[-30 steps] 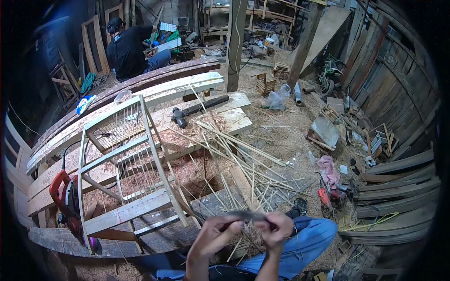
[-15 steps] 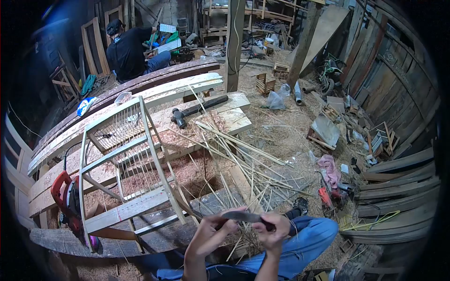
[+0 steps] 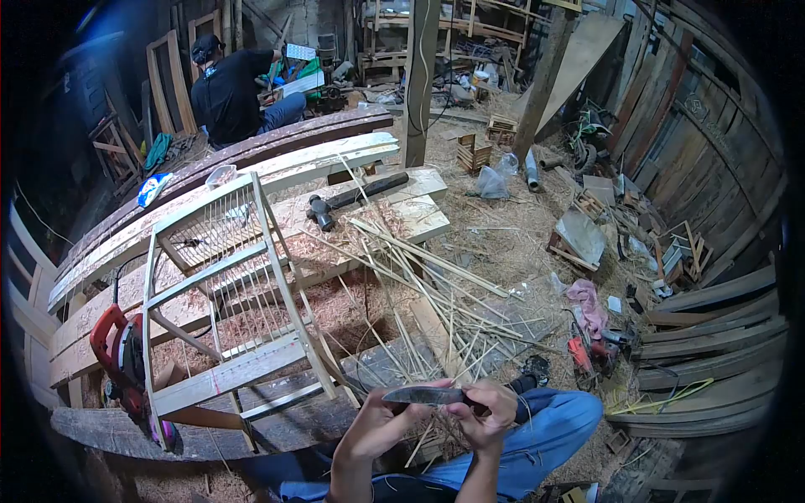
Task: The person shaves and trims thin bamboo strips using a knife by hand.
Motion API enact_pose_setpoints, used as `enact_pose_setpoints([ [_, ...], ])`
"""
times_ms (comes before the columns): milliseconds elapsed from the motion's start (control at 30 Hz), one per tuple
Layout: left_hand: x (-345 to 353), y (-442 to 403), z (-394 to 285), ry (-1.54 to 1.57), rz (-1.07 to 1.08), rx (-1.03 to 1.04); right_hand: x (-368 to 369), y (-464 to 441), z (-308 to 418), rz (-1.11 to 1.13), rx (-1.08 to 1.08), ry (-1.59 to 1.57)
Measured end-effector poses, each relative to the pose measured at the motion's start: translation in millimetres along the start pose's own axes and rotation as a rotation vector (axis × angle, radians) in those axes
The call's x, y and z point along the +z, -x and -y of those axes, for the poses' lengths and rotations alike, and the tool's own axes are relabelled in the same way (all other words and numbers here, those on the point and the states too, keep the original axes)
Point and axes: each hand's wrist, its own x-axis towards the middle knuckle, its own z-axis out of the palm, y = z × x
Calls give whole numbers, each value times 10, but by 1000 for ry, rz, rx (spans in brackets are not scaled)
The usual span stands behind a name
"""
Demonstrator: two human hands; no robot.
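A knife (image 3: 426,395) with a broad grey blade is held level in front of my lap. My right hand (image 3: 486,412) is closed around its dark handle. At the other end, my left hand (image 3: 375,425) is closed at the blade's tip, thumb underneath; its other fingers are partly hidden behind the blade. Just beyond both hands lies a loose heap of thin wooden strips (image 3: 411,277) on the boards. To the left stands a light wooden frame (image 3: 277,272) strung with several thin rods.
A hammer (image 3: 320,212) lies on the shaving-covered planks. A red power tool (image 3: 109,339) stands at the left, another (image 3: 580,354) at the right near a pink cloth (image 3: 587,308). A wooden post (image 3: 419,84) rises ahead. Another person (image 3: 231,92) sits at the back left.
The knife has turned slightly, so more of the blade's flat side shows. My right hand has rolled a little with it, and both hands stay in nearly the same place.
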Motion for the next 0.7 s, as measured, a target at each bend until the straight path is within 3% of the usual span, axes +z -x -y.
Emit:
enact_pose_setpoints([
  [100,21,10,-66,7,-29,-37,-15,-8,-50,7,-52,-7],
  [167,-31,21,-143,-20,47,-103,-31,-19,-62,-136,-144,156],
  [233,-70,88,-254,-47,36,-121,-186,123,-311,-317,84,266],
  [300,-86,114,-285,-70,24,-140,-419,178,-466,-374,257,138],
  [333,-81,100,-282,-88,-26,-152,-453,188,-485,-431,223,191],
  [433,13,18,-227,-89,-71,-145,-426,154,-352,-381,127,262],
  [500,64,-49,-174,-76,-88,-104,-287,60,-162,-303,159,137],
  [533,48,-54,-86,-93,-80,-2,-220,57,-162,-243,84,153],
  [700,61,-23,-45,-90,-93,-85,10,-6,-5,-56,25,83],
])
